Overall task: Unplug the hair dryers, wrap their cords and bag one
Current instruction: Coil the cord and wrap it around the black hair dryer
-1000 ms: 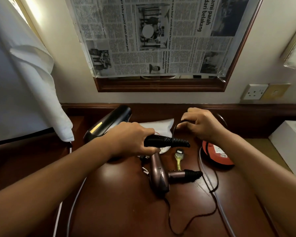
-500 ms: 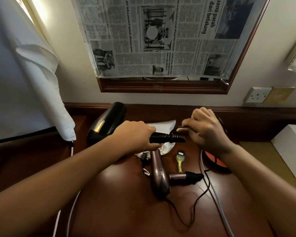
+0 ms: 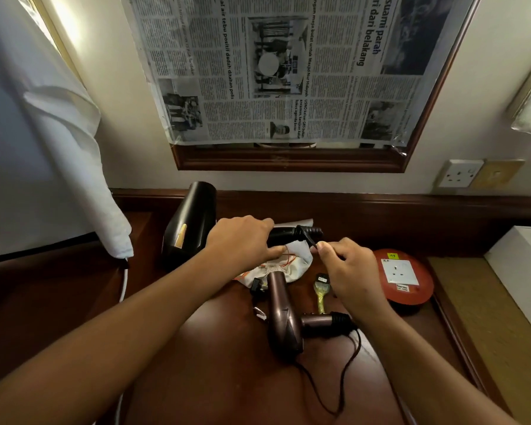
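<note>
since a moment ago our right hand (image 3: 347,271) has swung from beyond the handle round to its near side, carrying the thin black cord (image 3: 307,239) over it, so we judge one turn is nearly laid and the wrapping of this dryer has only begun

our left hand (image 3: 242,240), at the centre of the frame, has its fingers curled tight round the handle of the glossy black hair dryer (image 3: 190,222), whose barrel points to the upper left. the right fingers (image 3: 322,247) are pinched together on the cord just beside the ribbed handle end

the bronze metallic hair dryer (image 3: 284,320) lies lower centre on the dark wooden worktop (image 3: 215,378), its cord loose and unwrapped. the white cloth drawstring bag (image 3: 292,262) lies crumpled under our hands
</note>
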The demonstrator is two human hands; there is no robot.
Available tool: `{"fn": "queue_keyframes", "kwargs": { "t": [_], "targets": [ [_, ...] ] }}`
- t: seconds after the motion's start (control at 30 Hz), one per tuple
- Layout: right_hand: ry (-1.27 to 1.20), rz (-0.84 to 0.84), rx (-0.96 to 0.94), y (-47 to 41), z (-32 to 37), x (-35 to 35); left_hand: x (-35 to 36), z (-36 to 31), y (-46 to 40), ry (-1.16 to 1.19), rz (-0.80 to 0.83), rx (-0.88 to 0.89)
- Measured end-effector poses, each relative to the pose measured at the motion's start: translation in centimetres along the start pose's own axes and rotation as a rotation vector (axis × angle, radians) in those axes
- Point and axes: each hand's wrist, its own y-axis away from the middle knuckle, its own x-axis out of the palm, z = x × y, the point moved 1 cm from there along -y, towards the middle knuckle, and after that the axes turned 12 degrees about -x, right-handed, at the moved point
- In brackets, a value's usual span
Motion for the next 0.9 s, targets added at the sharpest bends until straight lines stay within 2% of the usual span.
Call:
{"fn": "queue_keyframes", "kwargs": {
  "t": [0.13, 0.23, 0.37, 0.57, 0.9],
  "targets": [
    [-0.314, 0.118, 0.347, 0.1, 0.0, 1.0, 0.1, 0.0, -0.3, 0.012, -0.043, 0.001],
    [-0.479, 0.220, 0.469, 0.3, 0.6, 1.1, 0.3, 0.0, -0.2, 0.024, -0.065, 0.015],
    [-0.603, 0.307, 0.471, 0.4, 1.7, 0.9, -0.1, 0.3, -0.2, 0.073, -0.092, 0.029],
    [-1.000, 0.167, 0.588, 1.7, 1.7, 1.6, -1.3, 1.0, 0.0, 0.156, -0.119, 0.046],
    [-1.112, 0.090, 0.518, 2.4, 1.7, 1.9, -1.6, 1.8, 0.9, 0.214, -0.079, 0.041]
  ]
}}
